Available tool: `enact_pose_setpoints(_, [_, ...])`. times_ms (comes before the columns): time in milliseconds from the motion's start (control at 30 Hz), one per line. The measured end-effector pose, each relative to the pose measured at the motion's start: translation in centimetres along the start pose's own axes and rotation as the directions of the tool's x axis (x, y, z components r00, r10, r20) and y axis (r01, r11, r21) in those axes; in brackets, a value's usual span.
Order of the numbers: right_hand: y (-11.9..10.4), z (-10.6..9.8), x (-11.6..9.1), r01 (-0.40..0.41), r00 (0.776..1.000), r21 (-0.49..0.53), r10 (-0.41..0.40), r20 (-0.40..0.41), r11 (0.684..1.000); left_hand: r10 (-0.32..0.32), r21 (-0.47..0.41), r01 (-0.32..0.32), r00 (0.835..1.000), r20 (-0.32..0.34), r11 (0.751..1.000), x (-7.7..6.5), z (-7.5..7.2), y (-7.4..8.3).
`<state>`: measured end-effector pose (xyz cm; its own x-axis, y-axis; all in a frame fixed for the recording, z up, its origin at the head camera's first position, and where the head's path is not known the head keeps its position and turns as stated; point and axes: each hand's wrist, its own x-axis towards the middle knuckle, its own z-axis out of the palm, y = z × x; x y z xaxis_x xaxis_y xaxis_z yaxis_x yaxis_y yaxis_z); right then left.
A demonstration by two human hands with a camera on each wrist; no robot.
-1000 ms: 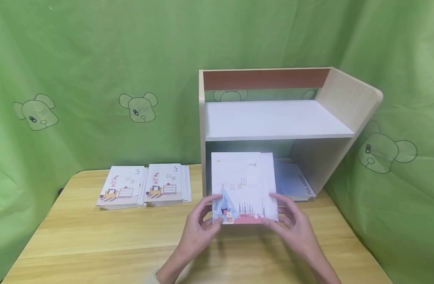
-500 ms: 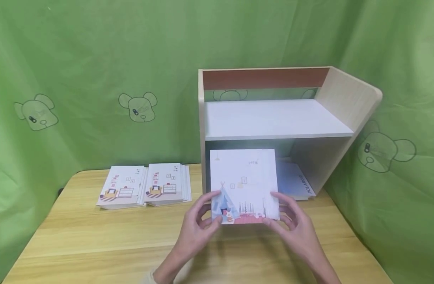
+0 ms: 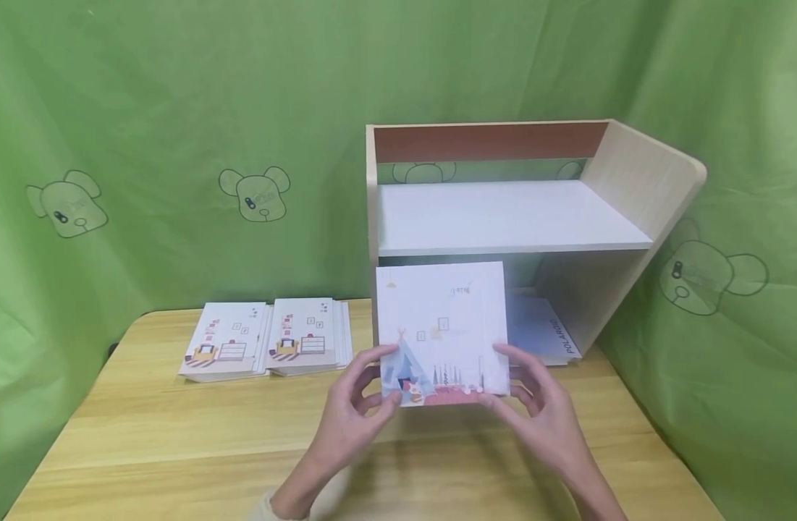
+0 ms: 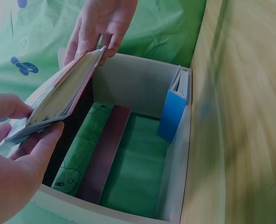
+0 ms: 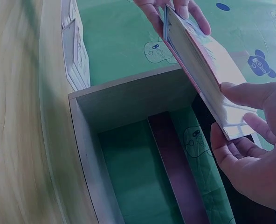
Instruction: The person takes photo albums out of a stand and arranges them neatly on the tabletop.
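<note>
Both hands hold a white photo album with a blue tent drawn on its cover, in front of the shelf's lower compartment. My left hand pinches its lower left side, thumb on the cover and fingers behind. At the lower right side, my right hand grips it the same way. The left wrist view shows the page edges of the album between the two hands, with a red line along the layers. In the right wrist view, my right hand has its thumb on one face and fingers under the other.
A two-level bookshelf stands at the right on the wooden table. A blue album marked POLAROID sits in its lower right. Two white albums or stacks, one left and one right, lie at the back left. Green curtain surrounds the table.
The album has risen slightly and shifted a little left, its face tilting more toward the head camera. The layer jutting out at its right side now lines up with the cover. Both hands keep their hold.
</note>
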<state>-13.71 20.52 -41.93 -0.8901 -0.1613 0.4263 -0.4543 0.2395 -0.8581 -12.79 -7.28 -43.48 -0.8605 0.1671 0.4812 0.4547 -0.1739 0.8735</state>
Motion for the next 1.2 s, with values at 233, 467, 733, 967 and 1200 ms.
enact_pose_setpoints(233, [-0.3, 0.7, 0.5, 0.037, 0.999, 0.002, -0.037, -0.008, 0.999, 0.036, 0.021, -0.036, 0.999, -0.007, 0.999, 0.1, -0.8, 0.2])
enact_pose_setpoints(467, [-0.6, 1.6, 1.1, 0.090, 0.996, 0.043, -0.089, -0.025, 0.995, 0.054, 0.042, -0.053, 0.998, -0.013, 0.998, 0.2, -1.7, 0.4])
enact_pose_setpoints(733, [-0.9, 2.5, 1.4, 0.091, 0.996, 0.058, -0.090, -0.026, 0.994, 0.051, 0.047, -0.050, 0.999, -0.018, 0.998, 0.0, -2.6, 0.6])
enact_pose_setpoints(967, [-0.9, 3.4, 1.9, 0.095, 0.995, 0.077, -0.096, 0.003, 0.992, 0.044, 0.047, -0.043, 0.999, -0.015, 0.998, -0.4, -3.8, 0.8])
enact_pose_setpoints(1200, [-1.1, 4.2, 2.4, 0.063, 0.997, 0.081, -0.067, 0.043, 0.995, 0.044, 0.080, -0.042, 0.999, -0.025, 0.996, -0.9, -4.9, 1.1])
